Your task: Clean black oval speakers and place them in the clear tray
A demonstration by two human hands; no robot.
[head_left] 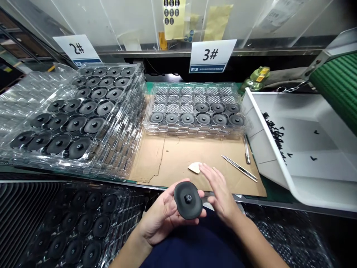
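Observation:
My left hand (164,214) grips a black rounded disc with a raised centre stub (192,206), stub facing up, in front of my body. Past the table's near edge, my right hand (220,190) has its fingers stretched out. Its fingertips reach the edge of a small white wedge-shaped piece (194,168) on the brown cardboard (150,156); whether they touch it I cannot tell. Tweezers (240,168) lie to the right of that hand. Behind the cardboard, a clear compartment tray (195,128) holds similar black discs in its front rows.
Stacked clear trays of black discs (92,124) stand at left; more filled trays (74,251) sit below. A white bin (267,149) with small black pieces (275,132) is at right. A metal pen-like tool (247,149) lies beside it. A green bottle (255,79) stands behind.

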